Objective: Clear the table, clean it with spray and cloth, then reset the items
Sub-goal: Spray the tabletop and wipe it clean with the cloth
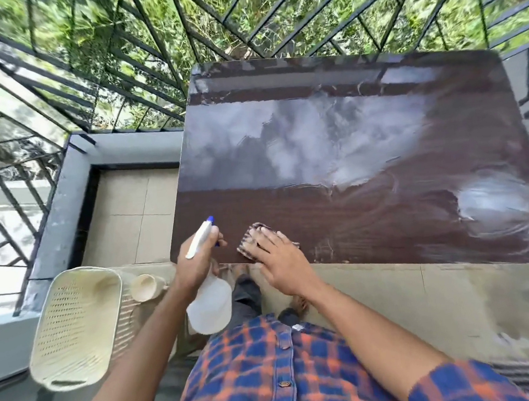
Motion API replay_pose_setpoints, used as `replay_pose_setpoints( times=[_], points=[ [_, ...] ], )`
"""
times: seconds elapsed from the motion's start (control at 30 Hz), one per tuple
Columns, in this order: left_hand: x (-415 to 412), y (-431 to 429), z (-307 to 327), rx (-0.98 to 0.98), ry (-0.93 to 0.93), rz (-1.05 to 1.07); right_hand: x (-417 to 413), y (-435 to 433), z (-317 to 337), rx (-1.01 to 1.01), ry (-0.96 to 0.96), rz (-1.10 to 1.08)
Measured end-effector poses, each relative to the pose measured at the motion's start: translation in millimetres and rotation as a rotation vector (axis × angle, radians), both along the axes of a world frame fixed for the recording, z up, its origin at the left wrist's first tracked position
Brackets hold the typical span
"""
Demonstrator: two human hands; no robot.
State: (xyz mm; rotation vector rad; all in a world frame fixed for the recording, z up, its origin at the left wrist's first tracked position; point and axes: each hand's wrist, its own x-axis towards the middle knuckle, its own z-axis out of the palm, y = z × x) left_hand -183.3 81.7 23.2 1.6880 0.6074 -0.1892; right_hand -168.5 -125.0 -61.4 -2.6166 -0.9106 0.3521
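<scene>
A dark brown wooden table (365, 219) fills the middle and right of the view, its top bare and streaked with wet smears. My left hand (196, 262) is shut on a white spray bottle (210, 307) with a blue-tipped nozzle, held at the table's near left corner. My right hand (278, 258) presses flat on a striped brownish cloth (253, 237) lying on the table near its front edge, close to the bottle. Most of the cloth is hidden under my fingers.
A cream perforated plastic basket (73, 327) and a cream cup (145, 286) sit on the tiled floor to the left of me. A black metal railing (68, 97) and a grey ledge (58, 211) bound the balcony, with greenery beyond.
</scene>
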Motion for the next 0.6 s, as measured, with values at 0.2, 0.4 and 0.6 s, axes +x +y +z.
replay_pose_setpoints(
  times=[0.2, 0.4, 0.6],
  points=[
    [-12, 5, -4, 0.021, 0.027, 0.019, -2, -104, -14, -0.028, 0.003, -0.469],
    [-11, 7, -7, 0.018, 0.042, 0.051, -18, -60, -17, -0.082, -0.052, -0.714],
    [2, 8, -8, 0.074, 0.051, -0.018, -18, 28, -15, -0.023, -0.004, -0.284]
  ],
)
